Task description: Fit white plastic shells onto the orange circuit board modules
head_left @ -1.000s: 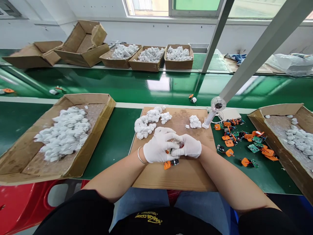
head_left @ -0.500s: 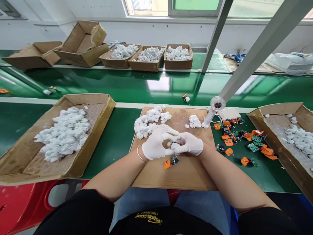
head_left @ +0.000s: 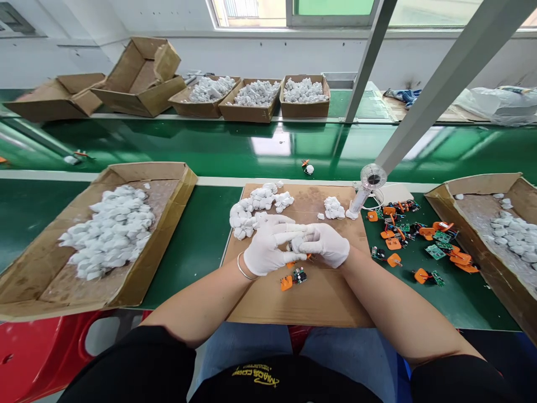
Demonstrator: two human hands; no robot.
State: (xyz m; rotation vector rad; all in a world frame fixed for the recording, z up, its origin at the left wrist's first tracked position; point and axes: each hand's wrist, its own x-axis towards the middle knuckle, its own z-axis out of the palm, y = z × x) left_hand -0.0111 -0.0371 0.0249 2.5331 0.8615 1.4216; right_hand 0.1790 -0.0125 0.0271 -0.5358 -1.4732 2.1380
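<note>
My left hand [head_left: 268,246] and my right hand [head_left: 328,245], both in white gloves, meet over a brown cardboard sheet [head_left: 302,302]. Between their closed fingertips is a small white plastic piece [head_left: 297,244], mostly covered by the gloves. Bits of orange show just under the fingers. Close below the hands lies a circuit board with an orange tab [head_left: 287,282]. Beyond my left hand is a heap of white pieces [head_left: 247,211]. A smaller white pile [head_left: 334,207] sits behind my right hand.
Cardboard trays of white pieces flank me, left [head_left: 168,240] and right [head_left: 474,184]. Orange-and-green circuit assemblies [head_left: 434,252] lie at right, near a small clear fan [head_left: 372,178]. Behind runs a green belt [head_left: 201,148] carrying a small assembly [head_left: 308,168]; a slanted metal post [head_left: 436,101] rises there.
The small assemblies on the green belt have shifted left. My fingers have turned slightly around the white piece, and orange bits now show beneath them.
</note>
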